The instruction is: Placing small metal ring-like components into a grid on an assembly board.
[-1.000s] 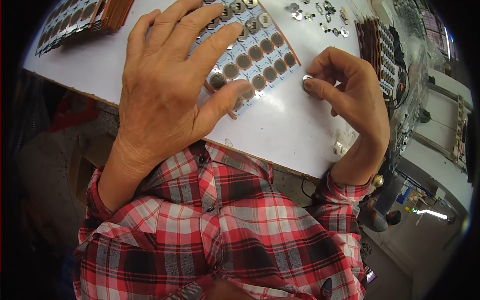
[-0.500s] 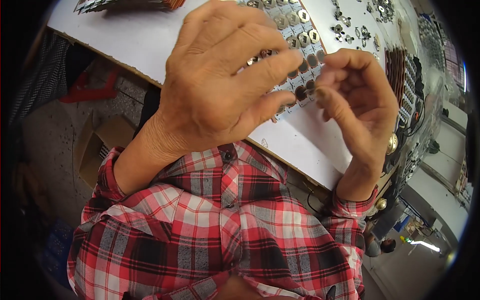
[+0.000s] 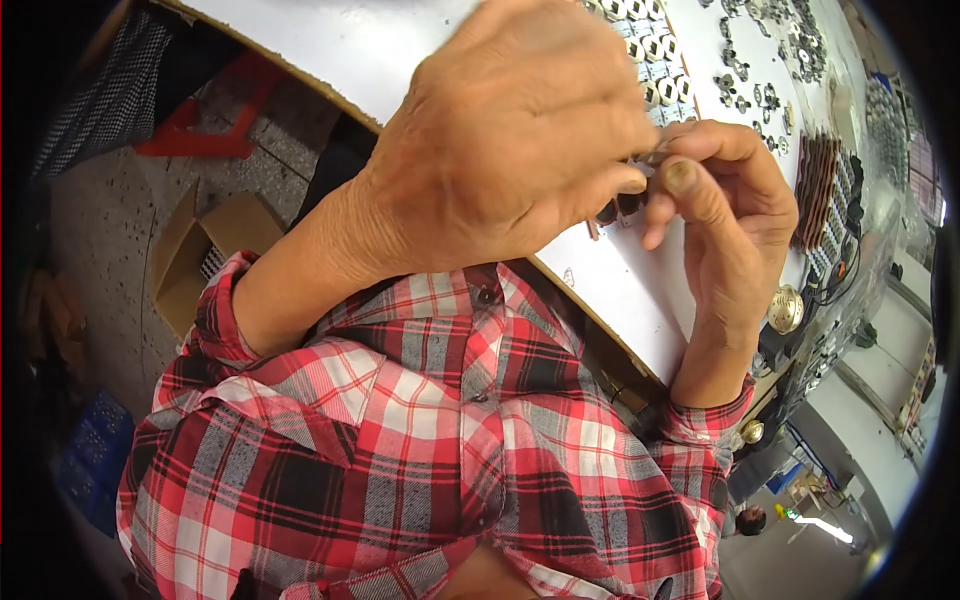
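Note:
My right hand (image 3: 735, 190) is closed, thumb and forefinger pinching a small dark metal piece (image 3: 655, 155) whose exact kind I cannot make out. Close against it from the left comes my left hand (image 3: 520, 140), back turned up; its fingertips are blurred and partly hidden, so its grip does not show. Below and behind both hands lies a light-blue panel of small boards (image 3: 663, 72), carrying rows of silver round holders with openings in their middles. Dark round spots on the panel's near rows show just under my fingers; my left hand covers much of the panel.
Loose small metal clips (image 3: 740, 80) are scattered on the white table (image 3: 610, 275) beyond the panel. A stack of brown-edged boards (image 3: 820, 190) stands at right, near a round gold-coloured object (image 3: 785, 308). On the floor at left are an open cardboard box (image 3: 225, 235) and a red frame (image 3: 215, 130).
My left hand has moved right to my right hand, and their fingertips now meet around the small piece. My right thumb and forefinger have closed together. The view has shifted slightly.

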Demonstrator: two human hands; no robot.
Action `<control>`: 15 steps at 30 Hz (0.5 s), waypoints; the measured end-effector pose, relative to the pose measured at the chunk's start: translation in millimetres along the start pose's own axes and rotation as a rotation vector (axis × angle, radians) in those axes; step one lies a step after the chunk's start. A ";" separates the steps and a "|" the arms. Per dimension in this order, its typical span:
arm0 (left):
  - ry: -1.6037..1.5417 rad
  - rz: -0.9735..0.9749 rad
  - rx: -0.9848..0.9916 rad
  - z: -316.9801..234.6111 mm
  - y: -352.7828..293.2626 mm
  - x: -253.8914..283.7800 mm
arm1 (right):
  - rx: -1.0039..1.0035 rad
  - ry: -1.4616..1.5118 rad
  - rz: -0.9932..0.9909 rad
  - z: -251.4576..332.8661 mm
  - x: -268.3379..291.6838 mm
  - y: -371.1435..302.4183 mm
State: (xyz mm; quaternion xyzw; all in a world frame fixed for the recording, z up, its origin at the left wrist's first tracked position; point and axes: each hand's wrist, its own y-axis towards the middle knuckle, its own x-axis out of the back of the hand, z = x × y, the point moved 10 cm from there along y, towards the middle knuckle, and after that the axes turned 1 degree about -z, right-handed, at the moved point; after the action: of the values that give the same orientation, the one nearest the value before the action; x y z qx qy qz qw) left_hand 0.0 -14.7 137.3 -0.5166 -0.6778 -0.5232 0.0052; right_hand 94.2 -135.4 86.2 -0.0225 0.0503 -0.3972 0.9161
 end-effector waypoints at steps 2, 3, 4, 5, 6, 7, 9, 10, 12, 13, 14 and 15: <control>0.057 -0.013 0.078 6.8 -2.6 1.4 | -0.009 -0.067 -0.088 0.5 3.3 -0.3; 0.085 -0.022 0.116 10.2 -3.5 3.5 | -0.028 -0.170 -0.070 -0.3 2.3 -0.6; 0.112 -0.030 0.153 13.3 -4.7 5.6 | -0.046 -0.273 -0.051 -1.3 0.9 -1.3; 0.140 -0.039 0.191 16.5 -5.7 8.0 | -0.058 -0.306 -0.030 -1.8 -3.6 -3.6; 0.165 -0.045 0.229 20.6 -6.9 9.4 | -0.064 -0.306 -0.026 -3.7 -5.9 -3.7; 0.190 -0.051 0.266 24.4 -8.2 10.3 | -0.013 -0.395 -0.016 -0.3 -9.6 -3.4; 0.183 -0.034 0.300 30.8 -9.8 9.2 | 0.026 -0.504 -0.011 3.8 -14.6 -4.0; 0.182 -0.034 0.303 32.0 -9.3 10.3 | 0.024 -0.504 -0.009 2.9 -14.5 -3.9; 0.128 0.012 0.286 32.8 -6.9 5.5 | 0.040 -0.485 0.031 1.9 -17.2 -2.8; 0.132 0.009 0.288 44.8 -11.7 0.8 | 0.042 -0.486 0.036 -0.4 -16.0 -1.8; 0.111 -0.111 0.069 43.5 -16.9 1.3 | 0.093 -0.522 0.078 -0.4 -18.6 -1.6; 0.086 -0.227 -0.152 29.7 -20.4 7.8 | 0.142 -0.558 0.117 0.6 -21.4 -2.0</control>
State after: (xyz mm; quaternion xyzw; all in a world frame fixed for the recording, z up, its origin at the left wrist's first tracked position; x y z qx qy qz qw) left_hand -2.2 13.6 113.8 -0.4127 -0.6893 -0.5919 -0.0642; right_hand 78.3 -121.1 88.5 -0.0639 -0.2304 -0.3247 0.9151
